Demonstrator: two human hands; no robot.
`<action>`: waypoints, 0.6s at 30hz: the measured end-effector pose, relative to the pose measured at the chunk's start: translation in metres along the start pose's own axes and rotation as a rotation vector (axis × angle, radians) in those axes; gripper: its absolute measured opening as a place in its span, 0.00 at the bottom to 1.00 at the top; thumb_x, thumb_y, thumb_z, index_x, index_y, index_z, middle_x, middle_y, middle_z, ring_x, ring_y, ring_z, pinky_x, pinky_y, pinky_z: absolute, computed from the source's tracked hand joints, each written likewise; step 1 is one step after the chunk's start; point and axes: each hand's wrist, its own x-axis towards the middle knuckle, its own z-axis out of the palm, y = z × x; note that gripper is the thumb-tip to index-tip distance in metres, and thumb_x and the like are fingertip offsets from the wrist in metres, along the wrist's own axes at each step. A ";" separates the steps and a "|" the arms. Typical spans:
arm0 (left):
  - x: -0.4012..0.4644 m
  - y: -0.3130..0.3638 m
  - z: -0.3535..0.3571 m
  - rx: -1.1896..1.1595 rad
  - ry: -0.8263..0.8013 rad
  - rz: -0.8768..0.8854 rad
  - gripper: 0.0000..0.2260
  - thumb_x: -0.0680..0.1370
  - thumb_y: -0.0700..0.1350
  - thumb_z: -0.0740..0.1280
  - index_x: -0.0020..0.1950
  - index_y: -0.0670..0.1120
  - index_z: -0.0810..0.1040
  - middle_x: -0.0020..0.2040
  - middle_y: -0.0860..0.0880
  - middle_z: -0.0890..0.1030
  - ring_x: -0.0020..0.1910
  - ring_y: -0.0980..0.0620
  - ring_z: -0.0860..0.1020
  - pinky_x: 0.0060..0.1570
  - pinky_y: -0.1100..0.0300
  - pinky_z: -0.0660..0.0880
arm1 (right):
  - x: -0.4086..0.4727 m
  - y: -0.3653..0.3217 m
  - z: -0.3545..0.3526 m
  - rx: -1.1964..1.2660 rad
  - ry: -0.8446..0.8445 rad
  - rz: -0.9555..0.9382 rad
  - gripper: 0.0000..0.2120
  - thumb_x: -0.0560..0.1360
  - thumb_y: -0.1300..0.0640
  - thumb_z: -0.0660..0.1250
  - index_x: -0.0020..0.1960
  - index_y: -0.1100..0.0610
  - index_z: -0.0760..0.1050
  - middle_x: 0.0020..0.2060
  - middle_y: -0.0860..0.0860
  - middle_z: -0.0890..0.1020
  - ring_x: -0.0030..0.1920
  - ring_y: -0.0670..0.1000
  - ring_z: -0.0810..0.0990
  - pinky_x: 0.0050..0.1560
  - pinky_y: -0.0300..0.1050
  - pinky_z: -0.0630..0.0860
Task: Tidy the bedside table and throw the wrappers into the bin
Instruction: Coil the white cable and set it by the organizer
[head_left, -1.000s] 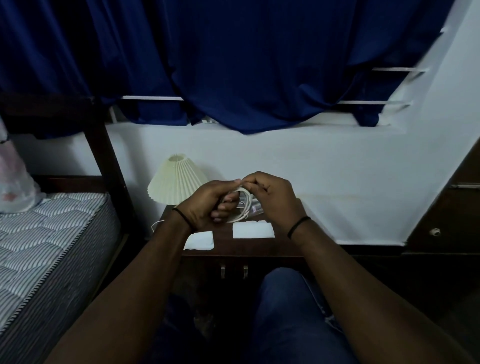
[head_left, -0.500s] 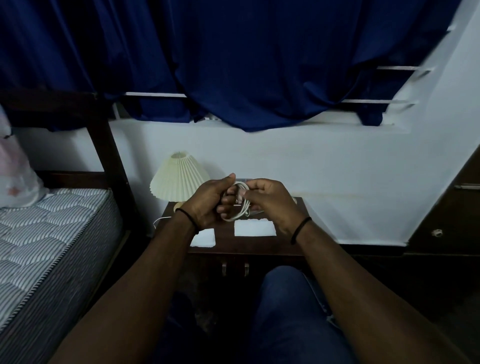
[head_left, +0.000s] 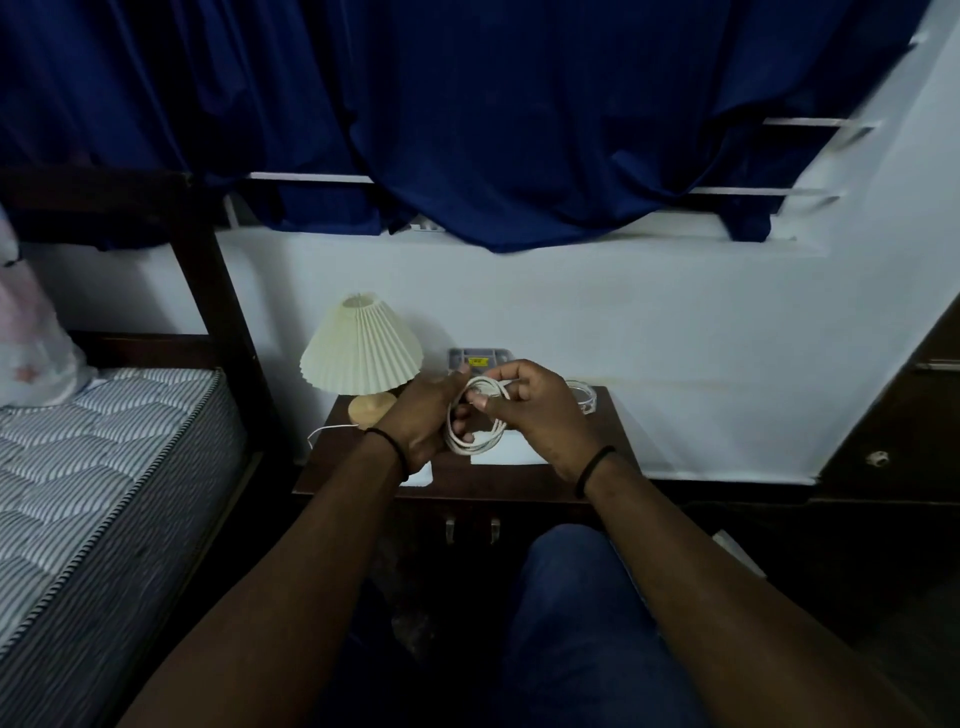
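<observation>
A coiled white cable hangs between both hands above the dark wooden bedside table. My left hand grips the coil's left side with its fingers through the loops. My right hand pinches the cable near the top of the coil. Two white paper pieces lie flat on the tabletop, one under my right hand and one mostly hidden by my left wrist. No bin is in view.
A cream pleated lamp with a wooden base stands at the table's back left, its thin cord trailing left. A grey box leans on the wall; a clear round dish sits back right. A striped mattress lies left, a dark cabinet right.
Both hands have kept winding the cable; the coil has grown looser and hangs lower between them. The view has shifted slightly, revealing the grey box and clear dish behind the hands.
</observation>
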 end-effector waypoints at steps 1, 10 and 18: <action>0.002 -0.004 -0.001 -0.006 0.010 0.001 0.15 0.83 0.51 0.60 0.45 0.41 0.75 0.28 0.47 0.67 0.23 0.52 0.66 0.28 0.61 0.69 | 0.001 0.003 0.001 -0.048 0.023 -0.017 0.12 0.72 0.64 0.74 0.54 0.63 0.78 0.40 0.52 0.85 0.39 0.46 0.83 0.43 0.40 0.80; 0.008 -0.037 -0.008 0.191 0.059 0.189 0.07 0.79 0.39 0.67 0.42 0.38 0.80 0.34 0.42 0.79 0.29 0.50 0.79 0.33 0.58 0.78 | 0.005 0.036 0.001 -0.194 0.174 0.006 0.04 0.77 0.60 0.68 0.47 0.53 0.81 0.38 0.53 0.85 0.35 0.51 0.84 0.40 0.44 0.79; 0.029 -0.060 -0.016 0.584 0.224 0.384 0.05 0.77 0.36 0.68 0.43 0.41 0.82 0.33 0.45 0.80 0.26 0.64 0.78 0.28 0.72 0.72 | 0.014 0.059 -0.001 -0.203 0.143 0.212 0.05 0.72 0.62 0.71 0.45 0.53 0.81 0.42 0.56 0.86 0.37 0.55 0.85 0.39 0.58 0.83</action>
